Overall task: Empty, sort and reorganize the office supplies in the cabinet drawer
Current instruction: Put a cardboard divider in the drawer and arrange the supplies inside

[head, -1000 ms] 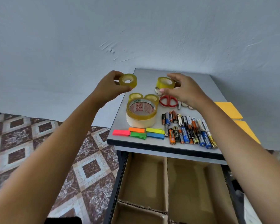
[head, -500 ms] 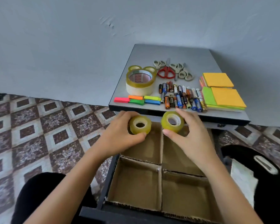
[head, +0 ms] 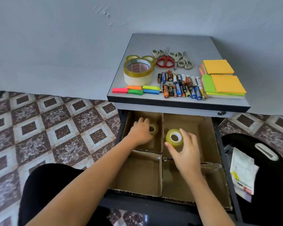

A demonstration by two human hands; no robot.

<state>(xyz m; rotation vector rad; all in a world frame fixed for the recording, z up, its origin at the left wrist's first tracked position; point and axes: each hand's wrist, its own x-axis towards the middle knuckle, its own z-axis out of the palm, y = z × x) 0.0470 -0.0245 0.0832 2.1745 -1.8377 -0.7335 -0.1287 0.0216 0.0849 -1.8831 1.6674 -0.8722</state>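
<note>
While each hand pinches a small yellowish clear tape roll point(head: 174, 138), left hand point(head: 141, 132) in the cardboard-divided drawer's point(head: 162, 175) back-left cell, right hand point(head: 185, 151) mid-air: risk of splitting the pair across cells.

Left of the grip I see floor tiles point(head: 44, 128), brown & white pattern. Beyond it, plain grey wall point(head: 55, 46). Right of the grip: a black object point(head: 274, 180) w/ a white packet point(head: 242, 172) in front of it, print unreadable. Nearer me, left: black trouser leg point(head: 46, 188).
</note>
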